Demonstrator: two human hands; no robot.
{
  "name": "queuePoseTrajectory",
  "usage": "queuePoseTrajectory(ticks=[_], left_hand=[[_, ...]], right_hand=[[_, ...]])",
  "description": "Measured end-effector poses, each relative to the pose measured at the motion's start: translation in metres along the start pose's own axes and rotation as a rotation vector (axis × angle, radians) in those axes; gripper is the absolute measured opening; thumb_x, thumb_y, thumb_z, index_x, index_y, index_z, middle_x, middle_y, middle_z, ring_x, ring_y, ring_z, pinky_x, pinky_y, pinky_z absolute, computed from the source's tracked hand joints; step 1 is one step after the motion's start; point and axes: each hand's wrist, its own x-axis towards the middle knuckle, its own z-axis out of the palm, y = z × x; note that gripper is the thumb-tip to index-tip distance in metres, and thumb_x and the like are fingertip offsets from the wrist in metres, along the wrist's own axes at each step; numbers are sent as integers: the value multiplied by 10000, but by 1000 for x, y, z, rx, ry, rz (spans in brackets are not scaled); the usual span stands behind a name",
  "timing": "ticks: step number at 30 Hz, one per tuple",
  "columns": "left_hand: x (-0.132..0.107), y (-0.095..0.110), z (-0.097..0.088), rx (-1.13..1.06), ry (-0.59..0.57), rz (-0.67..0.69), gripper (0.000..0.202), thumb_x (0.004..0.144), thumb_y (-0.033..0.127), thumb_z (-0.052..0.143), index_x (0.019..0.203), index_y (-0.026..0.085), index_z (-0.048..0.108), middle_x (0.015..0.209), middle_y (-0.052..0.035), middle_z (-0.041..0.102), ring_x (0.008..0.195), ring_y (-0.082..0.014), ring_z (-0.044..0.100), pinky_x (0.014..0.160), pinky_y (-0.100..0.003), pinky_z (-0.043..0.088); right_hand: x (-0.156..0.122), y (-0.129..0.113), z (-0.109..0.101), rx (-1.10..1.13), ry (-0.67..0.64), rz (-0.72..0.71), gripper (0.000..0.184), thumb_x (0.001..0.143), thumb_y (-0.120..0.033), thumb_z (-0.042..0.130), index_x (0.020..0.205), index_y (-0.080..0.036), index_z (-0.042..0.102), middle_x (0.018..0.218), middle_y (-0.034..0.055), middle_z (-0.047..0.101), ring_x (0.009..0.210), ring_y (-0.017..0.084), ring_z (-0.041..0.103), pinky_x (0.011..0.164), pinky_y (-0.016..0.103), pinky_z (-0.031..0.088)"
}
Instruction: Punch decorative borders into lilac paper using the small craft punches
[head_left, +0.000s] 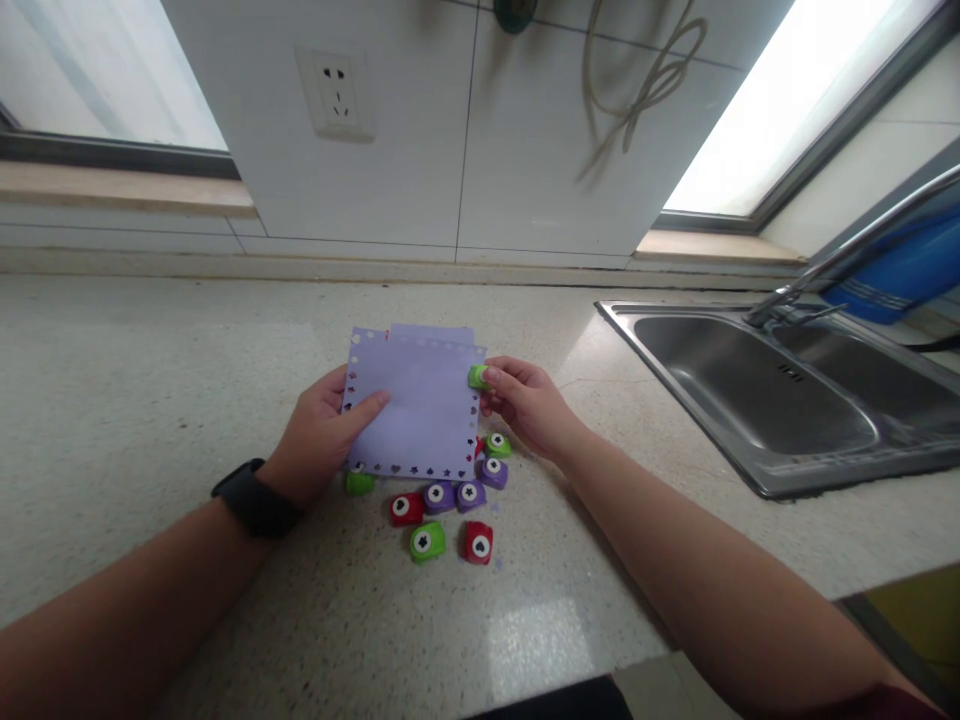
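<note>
A sheet of purple paper [420, 405] with small shapes punched along its edges is raised above the counter. My left hand [322, 425] grips its left side, thumb on top and fingers underneath. At the sheet's right edge, my right hand [529, 400] pinches a green craft punch [478, 377], which sits over the paper's border. Another purple sheet [435, 333] shows behind the top edge. Below the paper lie several punches, among them a red punch [406, 509], a purple punch [471, 495], a green punch [427, 542] and a second red punch [478, 543].
A speckled stone counter [187, 420] bears everything. To the right is a steel sink [750, 390] with a faucet [795, 290] and a blue basin [900, 265] behind it. A wall socket [337, 95] and a looped cord [652, 90] are on the tiled wall.
</note>
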Motion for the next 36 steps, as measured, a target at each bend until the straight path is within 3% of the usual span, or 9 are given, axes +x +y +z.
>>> queuePoseTrajectory(ticks=[8,36], left_hand=[[0,0,0,1,17,-3,553,752,437,849,1210,174,688,1117,-120,771,981,-299,743,837,-409,621],[0,-2,0,-14,11,13,510,775,407,846,1208,183,696,1130,-110,770,1029,-295,737,863,-395,614]], right_hand=[[-1,0,0,-13,-2,1,324,762,-436,862,894,-180,714,768,6,659,663,117,597,611,275,494],[-2,0,1,-32,-21,0,285,778,-407,858,898,-184,728,753,6,678,650,118,607,614,274,500]])
